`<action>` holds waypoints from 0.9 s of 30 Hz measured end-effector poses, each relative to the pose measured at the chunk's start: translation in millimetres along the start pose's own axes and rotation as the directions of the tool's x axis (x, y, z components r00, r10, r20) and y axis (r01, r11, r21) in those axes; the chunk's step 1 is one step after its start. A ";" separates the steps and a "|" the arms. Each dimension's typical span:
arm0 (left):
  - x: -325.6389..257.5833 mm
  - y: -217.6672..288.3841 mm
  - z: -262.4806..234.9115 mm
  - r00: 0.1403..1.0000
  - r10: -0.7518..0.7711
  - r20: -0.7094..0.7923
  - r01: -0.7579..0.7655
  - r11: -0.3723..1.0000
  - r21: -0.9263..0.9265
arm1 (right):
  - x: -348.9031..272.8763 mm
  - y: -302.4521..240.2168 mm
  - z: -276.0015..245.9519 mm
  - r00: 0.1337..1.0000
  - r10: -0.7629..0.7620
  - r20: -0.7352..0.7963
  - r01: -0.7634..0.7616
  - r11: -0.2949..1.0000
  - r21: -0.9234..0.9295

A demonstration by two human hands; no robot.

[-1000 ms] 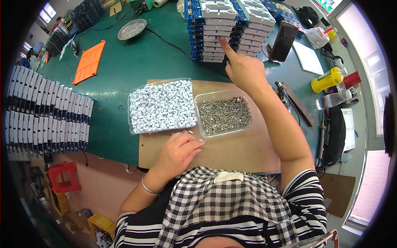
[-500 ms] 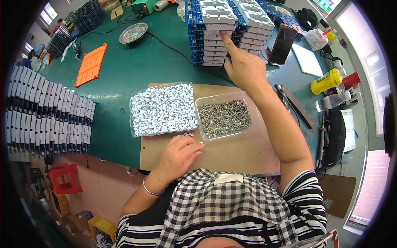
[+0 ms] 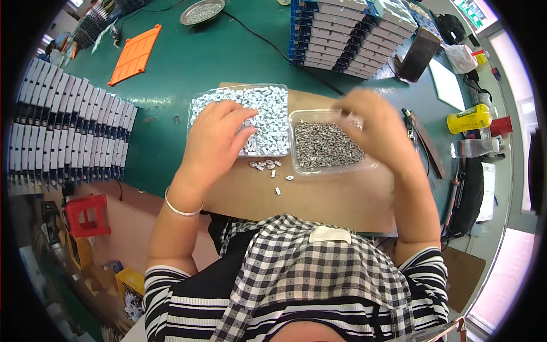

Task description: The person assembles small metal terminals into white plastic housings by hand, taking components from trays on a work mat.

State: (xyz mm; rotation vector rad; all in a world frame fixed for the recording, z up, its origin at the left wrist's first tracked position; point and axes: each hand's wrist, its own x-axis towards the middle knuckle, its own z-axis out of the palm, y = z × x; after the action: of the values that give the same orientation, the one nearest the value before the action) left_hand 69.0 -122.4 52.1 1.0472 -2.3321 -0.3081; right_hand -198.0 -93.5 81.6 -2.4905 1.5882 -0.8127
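White clips tray (image 3: 268, 114), long axis sideways; left hand (image 3: 213, 139) grip spread; right hand (image 3: 370, 122) blurred, cannot tell.

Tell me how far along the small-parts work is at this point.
Looks done: rows of grey pieces line the table's left, and filled blue trays are stacked at the back. In hand: the left hand is in the tray of white parts; the blurred right hand is above the tray of metal screws. Left: both trays are well filled, and loose white parts lie on the board.
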 end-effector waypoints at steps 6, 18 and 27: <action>21.7 -5.4 18.3 0.992 0.060 0.108 -0.059 0.998 -0.019 | -41.4 -1.9 38.8 0.957 0.073 0.280 -0.078 0.997 0.007; 22.3 -11.2 14.8 0.986 -0.151 0.075 0.165 0.957 -0.239 | -49.7 5.6 53.6 0.980 0.144 0.141 -0.169 0.968 0.185; 14.3 2.2 -2.4 0.978 -0.208 0.026 0.204 0.915 -0.348 | -54.6 -7.5 30.8 0.872 0.468 0.145 -0.482 0.766 0.426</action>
State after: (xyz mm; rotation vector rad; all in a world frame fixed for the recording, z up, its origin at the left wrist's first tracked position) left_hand 61.4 -131.5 60.6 1.1080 -2.0546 -0.7657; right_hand -194.9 -49.4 36.4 -1.6658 1.6731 -0.9200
